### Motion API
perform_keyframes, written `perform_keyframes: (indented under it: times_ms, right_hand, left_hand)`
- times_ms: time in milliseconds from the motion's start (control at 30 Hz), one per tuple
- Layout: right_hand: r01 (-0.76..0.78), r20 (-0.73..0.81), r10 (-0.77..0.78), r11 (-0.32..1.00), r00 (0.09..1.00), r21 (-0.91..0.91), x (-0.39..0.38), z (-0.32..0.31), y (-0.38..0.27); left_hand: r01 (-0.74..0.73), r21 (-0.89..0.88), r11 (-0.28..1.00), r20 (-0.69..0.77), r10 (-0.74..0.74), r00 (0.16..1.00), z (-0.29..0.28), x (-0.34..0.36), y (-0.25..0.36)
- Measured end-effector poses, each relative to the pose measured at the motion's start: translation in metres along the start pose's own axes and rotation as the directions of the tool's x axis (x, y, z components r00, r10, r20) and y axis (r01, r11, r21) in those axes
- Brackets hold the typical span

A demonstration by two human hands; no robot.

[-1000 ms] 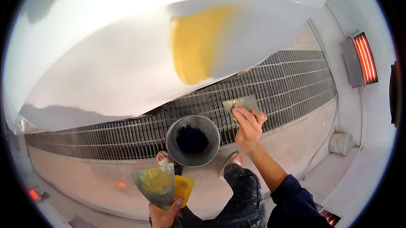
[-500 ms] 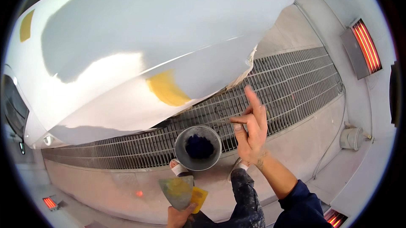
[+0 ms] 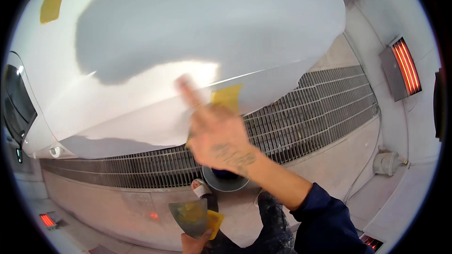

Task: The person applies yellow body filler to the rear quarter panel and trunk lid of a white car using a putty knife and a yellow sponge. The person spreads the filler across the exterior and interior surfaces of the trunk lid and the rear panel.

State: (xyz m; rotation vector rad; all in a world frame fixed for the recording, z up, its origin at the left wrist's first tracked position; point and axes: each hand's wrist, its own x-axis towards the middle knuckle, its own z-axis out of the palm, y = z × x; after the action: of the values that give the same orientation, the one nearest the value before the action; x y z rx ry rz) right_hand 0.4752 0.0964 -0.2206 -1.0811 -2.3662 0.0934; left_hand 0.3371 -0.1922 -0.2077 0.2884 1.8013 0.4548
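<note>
My left hand point(image 3: 194, 242) is closed on two spreaders low in the view. One is a wide grey putty spreader point(image 3: 189, 217) smeared with yellow filler, the other a yellow spreader point(image 3: 215, 223) partly behind it. My right hand point(image 3: 221, 136), blurred by motion, reaches over the lower side of the white car body point(image 3: 127, 112). Its index finger is stretched out towards the bright panel; the other fingers are mostly hidden. Whether the fingertip touches the panel I cannot tell. Beside the hand, a yellow filler patch point(image 3: 227, 97) is partly covered. Grey primer point(image 3: 155, 23) spreads across the panel above.
Between my feet, a grey bucket point(image 3: 226, 185) with dark blue contents is mostly hidden by my right hand. A metal floor grate point(image 3: 320, 108) runs beside the car. Glowing heater lamps point(image 3: 406, 65) line the walls. Another bucket point(image 3: 390, 162) stands at the right.
My right hand has swung left and up, from over the grate to in front of the car panel, now covering much of the bucket. The view has shifted; my left hand still holds both spreaders.
</note>
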Motion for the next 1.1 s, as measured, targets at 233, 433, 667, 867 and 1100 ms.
perform_keyframes:
  times_ms: [233,433,667,867,1100]
  right_hand:
    - [0.014,-0.155,0.083,0.841,0.984,0.542,-0.035,0.018,-0.038]
    - [0.025,-0.513,-0.119,0.982,0.85,-0.185,-0.04,0.023,-0.03]
    - [0.022,-0.465,-0.095,0.987,0.88,-0.161,-0.018,0.016,-0.042]
    - [-0.074,-0.284,0.095,0.994,0.954,0.085,-0.016,-0.003,-0.044]
    - [-0.179,-0.243,0.185,0.983,0.952,0.046,0.061,0.002,-0.054]
  left_hand:
    - [-0.014,-0.032,0.999,0.019,0.014,1.0,-0.023,0.003,-0.002]
    - [-0.079,-0.105,0.991,0.018,0.082,0.996,-0.035,0.003,0.0]
    - [-0.076,-0.234,0.969,0.013,0.082,0.997,-0.05,0.008,-0.008]
    - [-0.006,-0.188,0.982,0.053,0.016,0.998,-0.05,0.056,-0.072]
    - [-0.03,-0.332,0.943,0.02,0.038,0.999,-0.05,0.052,-0.077]
